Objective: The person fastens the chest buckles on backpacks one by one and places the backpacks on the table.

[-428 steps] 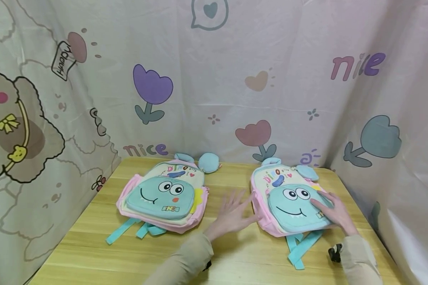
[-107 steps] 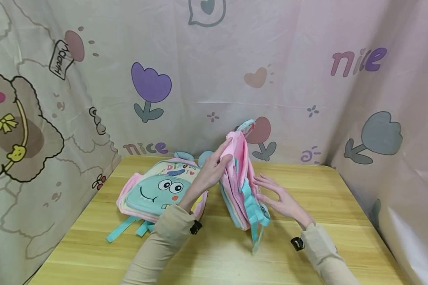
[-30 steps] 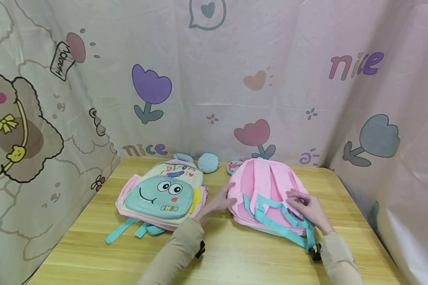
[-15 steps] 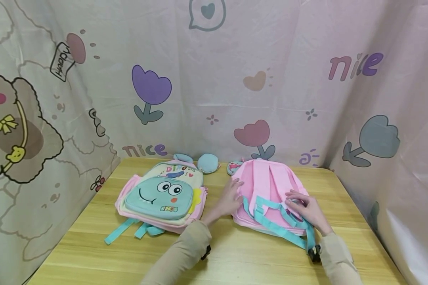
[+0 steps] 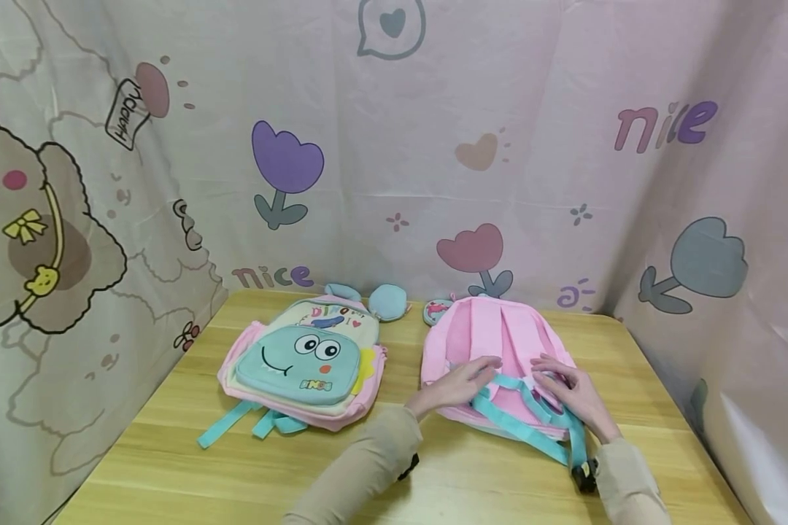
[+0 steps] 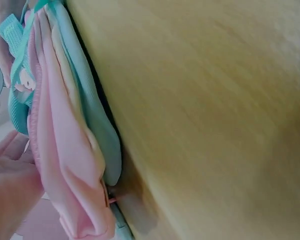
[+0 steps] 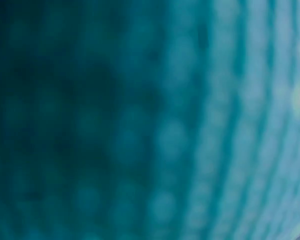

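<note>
A child's backpack lies face down on the right, its pink back panel (image 5: 460,332) and teal straps (image 5: 522,430) upward. My left hand (image 5: 453,386) rests over its lower left back, fingers extended toward the straps. In the left wrist view that hand (image 6: 12,175) is beside the pink side of the bag. My right hand (image 5: 581,397) lies on the lower right of the back, fingers loosely bent over a shoulder strap. Blurred teal webbing (image 7: 220,120) fills the right wrist view. A round pouch (image 5: 436,311) shows behind the backpack.
A second backpack (image 5: 295,364) with a dinosaur face lies face up on the left, its teal straps (image 5: 230,423) trailing forward. A round blue pouch (image 5: 388,302) is at its top. The wooden table (image 5: 190,481) meets a printed curtain (image 5: 394,131) at the back.
The right backpack was face up, then raised on edge, and now lies face down. In the last second my left hand moved from its left side onto its back; the right hand stayed nearly still.
</note>
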Demonstrator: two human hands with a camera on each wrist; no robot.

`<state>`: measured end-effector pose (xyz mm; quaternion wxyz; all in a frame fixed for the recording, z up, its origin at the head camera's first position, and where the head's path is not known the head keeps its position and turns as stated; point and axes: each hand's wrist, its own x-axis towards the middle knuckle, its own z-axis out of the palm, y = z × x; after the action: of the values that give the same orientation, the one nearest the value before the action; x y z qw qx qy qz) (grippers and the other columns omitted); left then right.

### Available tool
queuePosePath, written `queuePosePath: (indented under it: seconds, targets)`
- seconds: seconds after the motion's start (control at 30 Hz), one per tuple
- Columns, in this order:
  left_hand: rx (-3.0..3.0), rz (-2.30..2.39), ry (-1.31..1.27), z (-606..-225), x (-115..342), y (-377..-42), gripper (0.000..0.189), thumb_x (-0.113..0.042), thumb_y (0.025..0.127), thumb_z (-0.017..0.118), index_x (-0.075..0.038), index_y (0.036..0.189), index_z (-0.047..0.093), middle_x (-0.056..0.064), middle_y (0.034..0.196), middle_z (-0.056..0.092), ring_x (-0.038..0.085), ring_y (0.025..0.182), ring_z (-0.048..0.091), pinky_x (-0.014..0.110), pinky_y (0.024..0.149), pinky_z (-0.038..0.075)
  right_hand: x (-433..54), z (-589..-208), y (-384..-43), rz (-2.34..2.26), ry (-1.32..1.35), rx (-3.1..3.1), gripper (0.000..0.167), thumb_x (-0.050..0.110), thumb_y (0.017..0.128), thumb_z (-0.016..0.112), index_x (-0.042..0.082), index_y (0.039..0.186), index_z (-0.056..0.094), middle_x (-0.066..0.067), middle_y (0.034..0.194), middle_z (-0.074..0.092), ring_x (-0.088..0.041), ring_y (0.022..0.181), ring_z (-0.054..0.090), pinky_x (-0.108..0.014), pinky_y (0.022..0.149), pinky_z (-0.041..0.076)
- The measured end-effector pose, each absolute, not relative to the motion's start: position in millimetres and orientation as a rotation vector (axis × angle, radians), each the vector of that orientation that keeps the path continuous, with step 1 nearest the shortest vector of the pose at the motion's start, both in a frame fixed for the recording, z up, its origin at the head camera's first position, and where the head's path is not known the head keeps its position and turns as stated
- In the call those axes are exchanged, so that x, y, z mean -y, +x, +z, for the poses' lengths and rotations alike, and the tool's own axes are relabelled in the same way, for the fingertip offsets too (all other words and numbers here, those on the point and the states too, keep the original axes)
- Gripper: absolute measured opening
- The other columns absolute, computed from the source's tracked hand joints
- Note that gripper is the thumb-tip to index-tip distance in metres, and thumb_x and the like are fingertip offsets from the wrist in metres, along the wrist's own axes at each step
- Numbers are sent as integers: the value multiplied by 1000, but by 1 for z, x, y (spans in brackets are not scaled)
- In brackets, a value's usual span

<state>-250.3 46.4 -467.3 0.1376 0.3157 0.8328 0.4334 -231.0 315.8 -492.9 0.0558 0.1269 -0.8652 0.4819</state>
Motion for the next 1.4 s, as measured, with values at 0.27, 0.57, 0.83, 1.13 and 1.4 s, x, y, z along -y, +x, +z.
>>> queuePosePath:
  seconds: [0.27, 0.57, 0.83, 1.13, 1.4]
  targets:
    - [-2269, 1217, 717, -473, -49, -253, 66, -60, 106, 19, -21, 156, 38, 0, 163, 37, 23, 154, 29, 46, 126, 25, -318, -496, -231, 1536, 399, 2646, 28, 21, 97, 66, 5, 120, 70, -15, 143, 60, 14, 139, 29, -68, 117, 21]
    - [-2221, 1197, 720, -479, -49, -256, 68, -61, 105, 16, -22, 153, 45, -3, 162, 41, 18, 154, 28, 45, 126, 24, -320, -499, -232, 1558, 497, 2609, 26, 16, 97, 66, 2, 118, 71, -13, 141, 62, 13, 140, 29, -75, 113, 16]
    - [-2189, 1226, 708, -481, -48, -256, 66, -60, 106, 18, -22, 152, 46, -3, 161, 42, 19, 153, 30, 47, 125, 25, -322, -499, -233, 1627, 603, 2570, 27, 10, 97, 63, -3, 120, 68, 2, 143, 62, 14, 144, 24, -81, 109, 8]
    - [-2171, 1263, 708, -482, -47, -256, 65, -57, 107, 17, -20, 151, 47, -1, 160, 43, 20, 153, 32, 46, 125, 26, -322, -499, -232, 1668, 625, 2576, 32, 10, 96, 64, -4, 124, 65, 8, 145, 60, 13, 145, 22, -81, 109, 6]
    - [-2169, 1276, 728, -482, -46, -255, 67, -57, 107, 15, -18, 151, 48, 1, 158, 45, 20, 152, 34, 45, 125, 27, -323, -499, -232, 1638, 593, 2621, 32, 13, 97, 63, -1, 126, 65, 4, 148, 57, 9, 148, 20, -64, 121, 12]
